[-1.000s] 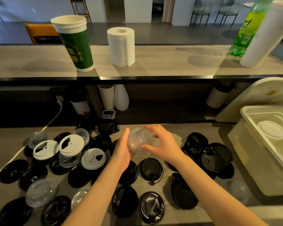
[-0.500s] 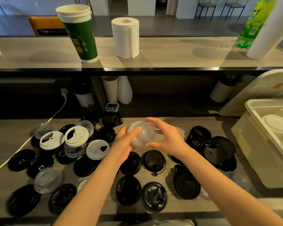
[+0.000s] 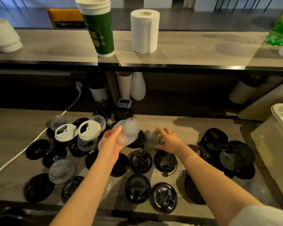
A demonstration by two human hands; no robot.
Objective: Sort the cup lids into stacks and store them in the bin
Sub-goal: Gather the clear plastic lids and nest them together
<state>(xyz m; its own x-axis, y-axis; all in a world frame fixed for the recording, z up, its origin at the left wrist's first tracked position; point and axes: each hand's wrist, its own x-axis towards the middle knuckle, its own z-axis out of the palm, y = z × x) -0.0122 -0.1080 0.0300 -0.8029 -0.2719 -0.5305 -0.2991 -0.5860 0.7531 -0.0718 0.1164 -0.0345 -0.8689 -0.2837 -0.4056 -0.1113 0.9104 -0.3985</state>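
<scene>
While both bare forearms reach out over the worktop [image 3: 183,123], the nearest things are flat black lids [image 3: 137,188] lying singly along its front edge, with one flat clear lid [image 3: 61,171] among them to the left. Just beyond that row the left hand [image 3: 109,144] grips a nested stack of clear dome lids [image 3: 128,132]: thumb and fingers curl round its lower end, and the stack is held tilted, up off the worktop and above the black lids. Beside it, the right hand [image 3: 169,141] is spread loosely, fingers arched over a single clear dome lid [image 3: 157,137] that sits on the worktop. That lid is blurred and see-through, so whether the fingertips touch it cannot be told; they do not close round it. Left of the hands, two white lids [image 3: 65,132] rest on clear ones in a mixed cluster. To the right, a heap of black lids [image 3: 227,154] lies near the pale plastic bin [image 3: 268,152] at the frame's edge. A white cable [image 3: 39,137] crosses the left side. Farther back, a small timer [image 3: 124,101] stands in shadow, and on the upper worktop [image 3: 194,46] stand stacked green paper cups [image 3: 98,30] and a paper roll [image 3: 145,30].
</scene>
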